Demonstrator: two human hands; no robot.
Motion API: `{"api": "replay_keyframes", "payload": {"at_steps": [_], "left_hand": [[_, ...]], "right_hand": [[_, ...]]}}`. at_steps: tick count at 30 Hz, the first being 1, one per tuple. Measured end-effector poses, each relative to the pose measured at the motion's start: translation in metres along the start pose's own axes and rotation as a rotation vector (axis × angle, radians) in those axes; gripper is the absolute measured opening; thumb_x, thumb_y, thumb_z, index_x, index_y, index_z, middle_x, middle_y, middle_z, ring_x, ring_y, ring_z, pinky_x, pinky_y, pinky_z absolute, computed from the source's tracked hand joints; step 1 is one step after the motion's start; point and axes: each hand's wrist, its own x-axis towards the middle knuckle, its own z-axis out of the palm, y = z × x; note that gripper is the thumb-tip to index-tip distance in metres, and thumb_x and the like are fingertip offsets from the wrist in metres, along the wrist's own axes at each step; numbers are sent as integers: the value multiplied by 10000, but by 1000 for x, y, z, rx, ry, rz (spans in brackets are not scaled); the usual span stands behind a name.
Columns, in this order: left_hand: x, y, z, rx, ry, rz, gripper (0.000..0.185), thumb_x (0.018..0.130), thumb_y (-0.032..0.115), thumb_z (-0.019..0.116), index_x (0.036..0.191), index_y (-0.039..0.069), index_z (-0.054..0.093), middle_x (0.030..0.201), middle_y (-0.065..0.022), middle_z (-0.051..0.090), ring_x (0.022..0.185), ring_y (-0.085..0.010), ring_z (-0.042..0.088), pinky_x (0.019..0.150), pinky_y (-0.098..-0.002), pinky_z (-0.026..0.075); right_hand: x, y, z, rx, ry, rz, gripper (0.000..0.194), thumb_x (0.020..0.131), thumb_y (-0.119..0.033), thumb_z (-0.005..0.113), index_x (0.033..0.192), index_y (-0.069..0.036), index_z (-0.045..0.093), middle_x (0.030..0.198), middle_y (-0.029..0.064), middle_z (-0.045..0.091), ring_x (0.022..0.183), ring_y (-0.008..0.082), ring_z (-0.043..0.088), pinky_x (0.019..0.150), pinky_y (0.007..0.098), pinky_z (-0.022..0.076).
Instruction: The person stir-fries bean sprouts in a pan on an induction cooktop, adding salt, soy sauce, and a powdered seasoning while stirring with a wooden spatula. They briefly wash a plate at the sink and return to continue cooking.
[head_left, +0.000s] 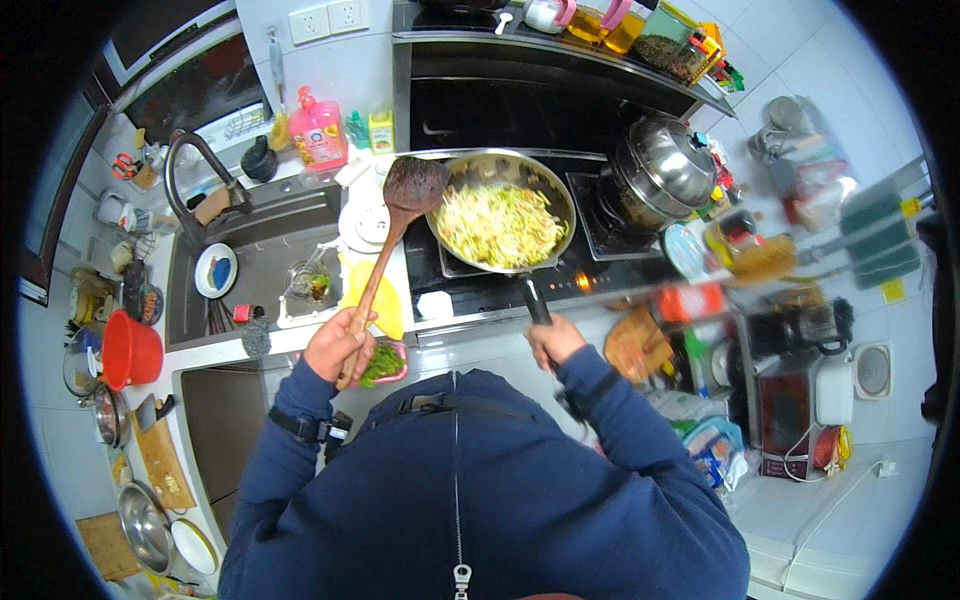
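Note:
My left hand grips the handle of a dark-headed wooden spatula, whose broad head is raised at the left rim of a frying pan. My right hand is closed round the pan's black handle. Pale shredded vegetables with green bits fill much of the pan, which sits over the left burner of a black gas stove. Below the counter edge, near my left hand, is a pink-rimmed container of chopped greens.
A steel lidded pot stands on the right burner. Left of the stove are a yellow cloth, a pink pump bottle and a sink. Oil jugs line the shelf above. A cleaver lies on a cutting board at far left.

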Motion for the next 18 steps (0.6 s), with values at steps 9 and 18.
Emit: {"api": "replay_keyframes", "payload": {"at_steps": [9,18], "left_hand": [[-4,25,-5,40,64,28,348,981,126,513,1302,8,449,753,-76,578,494,-120,495,465,-236,419],[-15,35,-7,96,150,141,430,961,167,527,1339,-7,418,668,-85,560,391,-146,465,449,-251,426]], "right_hand": [[-54,-3,-4,-264,-29,69,162,854,-111,600,751,-10,527,510,55,509,356,157,484,354,301,385],[-71,-20,0,-318,35,126,109,867,-76,595,837,-42,495,516,54,510,355,137,482,342,294,380]]}}
